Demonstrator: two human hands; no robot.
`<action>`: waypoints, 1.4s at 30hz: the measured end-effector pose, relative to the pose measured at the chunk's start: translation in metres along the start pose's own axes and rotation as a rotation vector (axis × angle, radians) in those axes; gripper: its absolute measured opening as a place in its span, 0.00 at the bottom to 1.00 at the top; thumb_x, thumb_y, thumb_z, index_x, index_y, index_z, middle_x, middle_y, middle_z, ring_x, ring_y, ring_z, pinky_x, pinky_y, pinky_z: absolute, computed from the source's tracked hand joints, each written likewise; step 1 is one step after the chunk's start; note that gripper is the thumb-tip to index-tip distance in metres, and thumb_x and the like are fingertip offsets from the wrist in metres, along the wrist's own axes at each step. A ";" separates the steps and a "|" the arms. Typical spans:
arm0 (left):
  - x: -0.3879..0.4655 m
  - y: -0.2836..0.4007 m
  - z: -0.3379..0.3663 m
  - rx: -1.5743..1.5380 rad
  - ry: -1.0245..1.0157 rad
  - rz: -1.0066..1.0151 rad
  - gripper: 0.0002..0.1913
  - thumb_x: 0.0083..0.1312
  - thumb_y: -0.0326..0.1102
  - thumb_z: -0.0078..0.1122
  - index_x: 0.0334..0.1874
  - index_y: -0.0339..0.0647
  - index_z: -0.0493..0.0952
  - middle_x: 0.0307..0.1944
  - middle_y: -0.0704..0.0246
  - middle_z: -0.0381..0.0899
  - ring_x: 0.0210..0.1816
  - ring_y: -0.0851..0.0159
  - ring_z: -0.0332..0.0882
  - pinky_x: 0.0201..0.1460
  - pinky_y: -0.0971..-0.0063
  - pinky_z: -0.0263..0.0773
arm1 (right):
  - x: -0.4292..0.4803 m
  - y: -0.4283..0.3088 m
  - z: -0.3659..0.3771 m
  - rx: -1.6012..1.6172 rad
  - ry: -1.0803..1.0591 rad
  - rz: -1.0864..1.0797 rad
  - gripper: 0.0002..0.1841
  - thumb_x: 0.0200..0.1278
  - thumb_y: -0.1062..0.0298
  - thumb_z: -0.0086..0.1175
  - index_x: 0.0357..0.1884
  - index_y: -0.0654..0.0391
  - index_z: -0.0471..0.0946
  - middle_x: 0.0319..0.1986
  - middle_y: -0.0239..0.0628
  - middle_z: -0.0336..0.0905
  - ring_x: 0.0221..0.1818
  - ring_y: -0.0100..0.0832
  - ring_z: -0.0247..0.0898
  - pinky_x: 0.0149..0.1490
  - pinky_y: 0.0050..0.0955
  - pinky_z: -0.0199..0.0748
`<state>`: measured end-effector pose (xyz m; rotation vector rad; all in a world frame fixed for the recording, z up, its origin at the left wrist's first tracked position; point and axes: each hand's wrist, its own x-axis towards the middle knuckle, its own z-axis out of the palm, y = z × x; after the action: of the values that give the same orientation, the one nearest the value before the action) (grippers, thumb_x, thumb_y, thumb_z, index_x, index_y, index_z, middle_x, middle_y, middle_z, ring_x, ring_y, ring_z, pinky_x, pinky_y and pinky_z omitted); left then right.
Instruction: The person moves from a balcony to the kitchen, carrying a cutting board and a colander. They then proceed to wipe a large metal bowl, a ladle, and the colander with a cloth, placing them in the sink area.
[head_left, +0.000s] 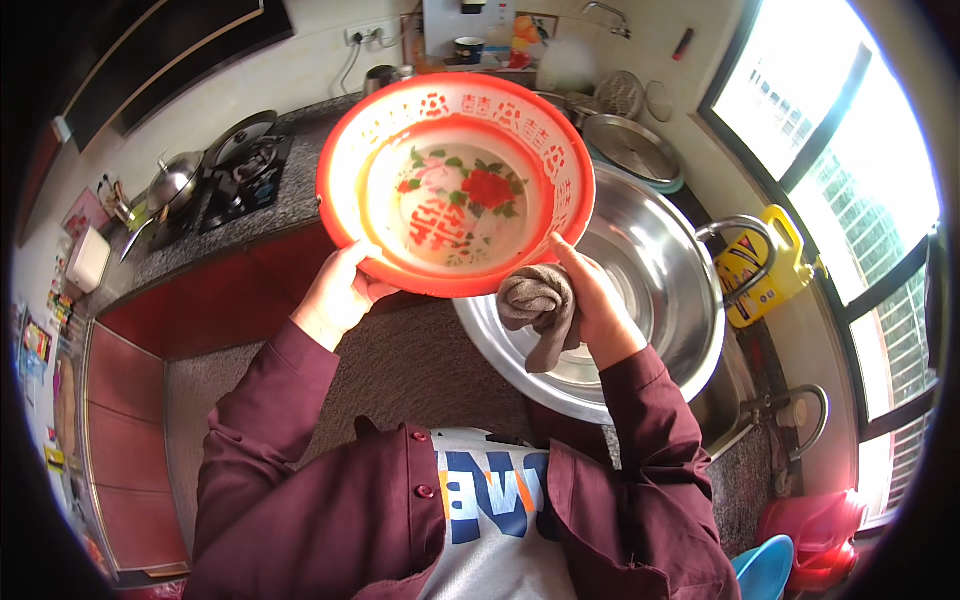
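A red-rimmed basin (454, 135) with a floral pattern inside is held up in front of me, its inside facing me. My left hand (341, 289) grips its lower left rim, thumb over the edge. At the lower right, my right hand (596, 296) holds the rim, with the thumb on top. A wrung grey-brown cloth (538, 304) hangs from that same hand, twisted into a bundle. Beneath the cloth and right hand stands a wide stainless-steel basin (671, 289), partly hidden by the red one. Whether it holds water I cannot tell.
A curved faucet (814, 420) rises beside the sink (731, 382) on the right. A yellow jug (772, 270) stands by the window. On the left counter are a gas stove (247, 187) and a lidded metal pot (176, 180). A metal lid (634, 150) lies behind the steel basin.
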<state>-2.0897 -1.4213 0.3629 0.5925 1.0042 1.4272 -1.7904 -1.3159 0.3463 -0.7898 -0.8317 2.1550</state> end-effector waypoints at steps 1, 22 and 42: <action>-0.001 -0.004 0.002 0.034 -0.006 0.023 0.15 0.72 0.40 0.46 0.51 0.35 0.73 0.46 0.63 0.81 0.44 0.64 0.82 0.43 0.70 0.83 | 0.007 0.001 -0.005 -0.024 0.057 0.043 0.22 0.67 0.53 0.55 0.50 0.63 0.73 0.36 0.41 0.81 0.32 0.30 0.80 0.38 0.29 0.80; 0.124 -0.013 0.015 -0.179 -0.002 -0.171 0.09 0.66 0.33 0.54 0.46 0.39 0.74 0.46 0.65 0.80 0.46 0.63 0.80 0.51 0.68 0.81 | 0.100 -0.049 -0.033 -0.475 0.329 -0.631 0.19 0.58 0.68 0.53 0.49 0.68 0.73 0.39 0.39 0.78 0.38 0.26 0.73 0.45 0.24 0.72; 0.283 -0.057 0.002 -0.045 0.010 -0.222 0.17 0.68 0.29 0.51 0.59 0.47 0.65 0.49 0.66 0.76 0.44 0.64 0.81 0.35 0.72 0.84 | 0.177 -0.078 -0.015 -0.809 0.845 -0.675 0.16 0.50 0.70 0.52 0.41 0.65 0.79 0.28 0.39 0.81 0.29 0.26 0.74 0.40 0.28 0.73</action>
<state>-2.0972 -1.1526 0.2569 0.4276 1.0099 1.2540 -1.8533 -1.1319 0.3447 -1.4035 -1.2393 0.7162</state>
